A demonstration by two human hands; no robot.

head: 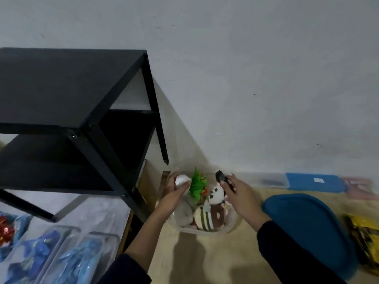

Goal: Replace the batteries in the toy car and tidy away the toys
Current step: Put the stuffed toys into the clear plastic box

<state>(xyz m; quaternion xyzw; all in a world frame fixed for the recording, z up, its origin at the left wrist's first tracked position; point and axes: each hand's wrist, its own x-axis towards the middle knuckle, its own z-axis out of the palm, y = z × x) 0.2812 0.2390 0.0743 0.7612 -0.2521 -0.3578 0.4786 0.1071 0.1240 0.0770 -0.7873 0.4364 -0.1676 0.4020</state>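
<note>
Both hands hover over the clear plastic tub [229, 228] of soft toys: the left hand [174, 193] clasps a white round toy [181, 179], the right hand [240, 193] pinches a small black toy [220, 177], the tub directly beneath both.

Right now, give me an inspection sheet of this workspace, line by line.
Surface: pale floor, by a white wall.
Job's things: clear tub of soft toys; toy car not identifiable.
Clutter: blue lid, yellow packet, blue flat box, packaged blue toys.
Grips: left hand holds a white toy; right hand holds a small black object.
Cables: nothing seen.
Surroundings: black shelf unit.
</note>
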